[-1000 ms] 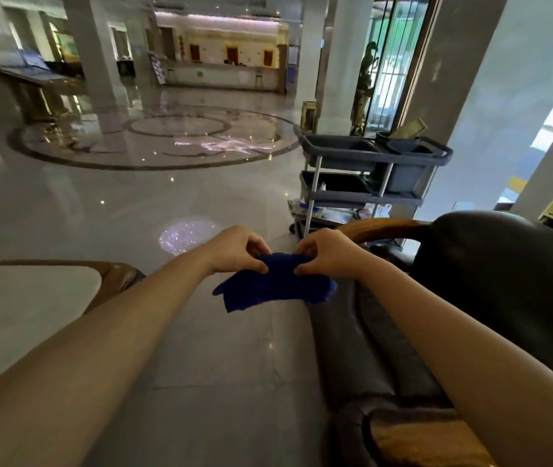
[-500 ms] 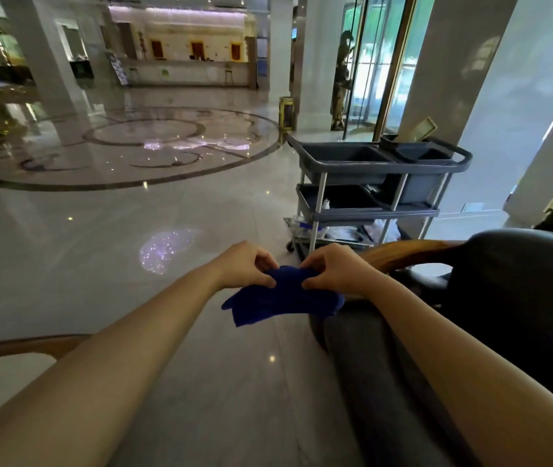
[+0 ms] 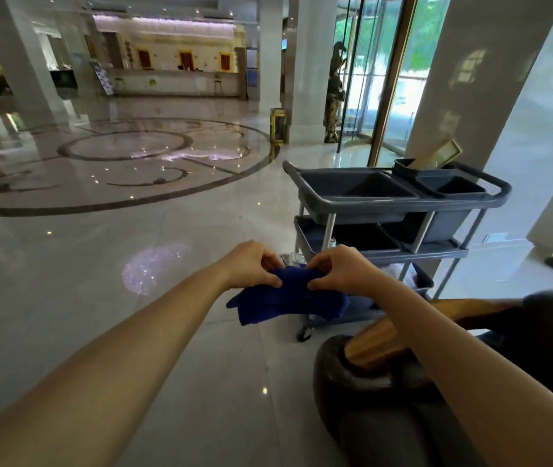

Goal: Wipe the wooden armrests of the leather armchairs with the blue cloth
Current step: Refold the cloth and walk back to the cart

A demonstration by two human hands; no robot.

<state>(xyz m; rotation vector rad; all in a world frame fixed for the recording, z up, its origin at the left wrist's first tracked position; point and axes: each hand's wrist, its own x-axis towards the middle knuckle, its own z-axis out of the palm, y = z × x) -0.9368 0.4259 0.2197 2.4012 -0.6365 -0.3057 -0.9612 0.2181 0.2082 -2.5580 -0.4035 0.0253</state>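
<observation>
Both hands hold the blue cloth [image 3: 285, 299] out in front of me, bunched between them above the floor. My left hand [image 3: 251, 262] pinches its left upper edge and my right hand [image 3: 339, 269] pinches the right upper edge. Lower right stands a dark leather armchair [image 3: 376, 416], with its curved wooden armrest [image 3: 376, 345] just below my right forearm. The cloth hangs to the left of the armrest and does not touch it.
A grey three-tier service cart [image 3: 386, 200] with bins stands right behind the hands. Polished marble floor [image 3: 99, 264] spreads to the left. White columns [image 3: 470, 79], a revolving glass door and a statue [image 3: 334, 92] lie beyond; a reception desk is far back.
My view has swung right and lifted: the wooden table edge at the left has left the frame and the cart is nearer. Both hands keep hold of the cloth and have drawn closer together.
</observation>
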